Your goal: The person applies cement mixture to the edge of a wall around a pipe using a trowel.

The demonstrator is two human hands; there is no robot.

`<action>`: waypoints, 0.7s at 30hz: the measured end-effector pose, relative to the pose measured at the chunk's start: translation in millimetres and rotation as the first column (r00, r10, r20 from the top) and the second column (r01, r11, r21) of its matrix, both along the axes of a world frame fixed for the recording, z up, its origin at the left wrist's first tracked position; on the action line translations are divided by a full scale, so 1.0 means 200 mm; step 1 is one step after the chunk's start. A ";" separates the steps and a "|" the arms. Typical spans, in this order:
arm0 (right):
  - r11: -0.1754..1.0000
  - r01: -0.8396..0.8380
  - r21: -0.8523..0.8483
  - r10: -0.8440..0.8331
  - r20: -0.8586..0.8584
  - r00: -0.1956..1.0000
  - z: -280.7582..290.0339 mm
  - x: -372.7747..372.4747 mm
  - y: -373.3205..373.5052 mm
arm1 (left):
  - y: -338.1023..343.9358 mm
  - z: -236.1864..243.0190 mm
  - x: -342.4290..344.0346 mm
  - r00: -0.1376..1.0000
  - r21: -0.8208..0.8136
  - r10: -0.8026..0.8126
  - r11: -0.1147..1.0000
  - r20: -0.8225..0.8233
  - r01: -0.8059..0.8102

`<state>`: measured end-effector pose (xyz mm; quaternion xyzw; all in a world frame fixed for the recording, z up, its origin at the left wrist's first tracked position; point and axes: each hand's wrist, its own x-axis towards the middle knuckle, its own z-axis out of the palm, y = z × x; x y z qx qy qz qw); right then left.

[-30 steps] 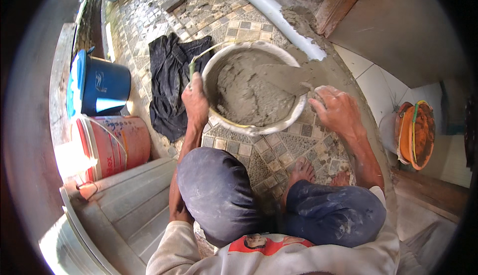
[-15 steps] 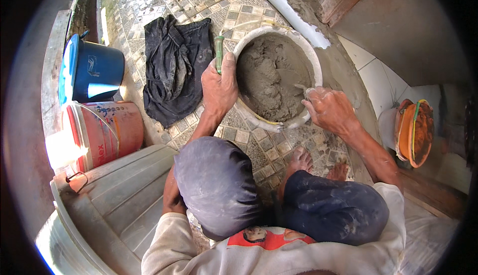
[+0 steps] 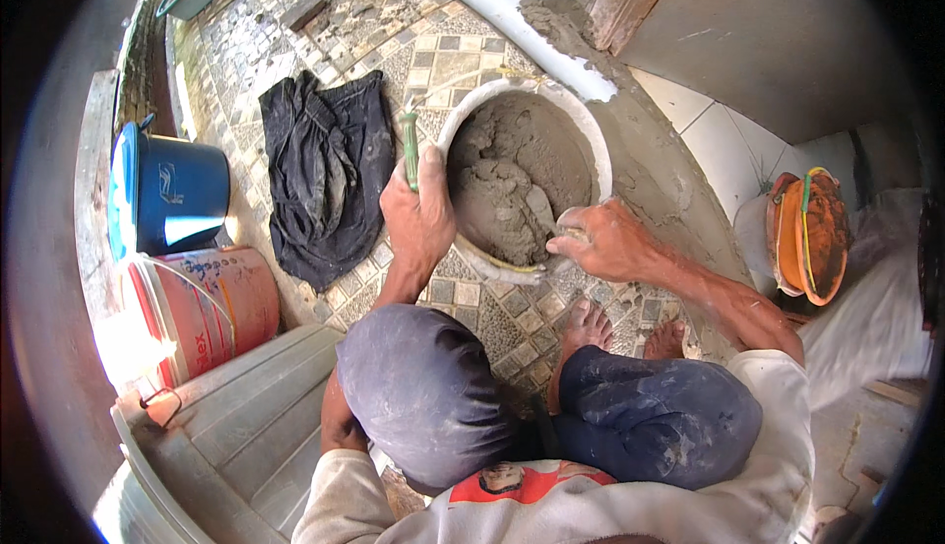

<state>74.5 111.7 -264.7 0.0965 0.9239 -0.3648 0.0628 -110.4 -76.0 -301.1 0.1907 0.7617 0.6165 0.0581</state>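
Note:
A round pail with a mortar-crusted pale rim stands in front of me, holding wet grey mortar. My left hand is at its left side, fingers closed round a green handle grip; a thin pale strip runs from the grip's top toward the far rim. Over the near right rim, my right hand is closed on a trowel, whose grey, mortar-coated blade is partly sunk in the mortar. The trowel's handle is hidden in my fist.
Black cloth lies on the mosaic-tiled floor left of the pail. Farther left are a blue bucket, a red bucket and a grey ribbed bin. A white pipe crosses beyond; orange containers stand right.
My right hand has moved left and nearer along the rim, and more of the trowel blade shows in the mortar. The view has shifted; a pale blurred shape appears at the right.

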 end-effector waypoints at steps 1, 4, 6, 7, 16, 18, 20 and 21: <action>1.000 -0.003 -0.028 0.003 0.028 1.000 -0.01 -0.01 0.01 | -0.01 0.00 0.00 1.000 0.017 -0.005 1.000 -0.004 0.005; 0.996 -0.019 -0.086 0.033 0.161 0.986 0.02 -0.08 0.02 | -0.04 0.00 0.01 0.997 0.058 0.000 0.998 0.075 -0.004; 0.994 -0.054 -0.092 0.080 0.306 0.949 0.06 -0.09 0.01 | -0.07 -0.03 0.01 0.993 0.069 0.035 0.997 0.116 -0.043; 0.993 -0.039 -0.115 0.070 0.275 0.959 0.02 -0.08 0.01 | -0.09 -0.04 0.01 0.987 0.105 0.024 0.994 0.160 -0.041; 0.974 0.002 -0.228 0.032 0.148 0.989 -0.07 -0.16 -0.08 | -0.35 -0.20 0.01 0.963 0.191 0.116 0.968 0.242 -0.164; 0.983 0.009 -0.185 0.015 0.130 0.991 -0.04 -0.17 -0.09 | -0.39 -0.21 0.04 0.933 0.084 0.221 0.964 0.284 -0.254; 0.981 0.036 -0.191 -0.012 0.123 0.992 -0.01 -0.19 -0.09 | -0.46 -0.25 0.08 0.877 0.028 0.315 0.937 0.362 -0.348; 0.981 0.036 -0.192 -0.018 0.098 0.995 0.01 -0.22 -0.10 | -0.50 -0.26 0.10 0.845 -0.003 0.360 0.920 0.395 -0.391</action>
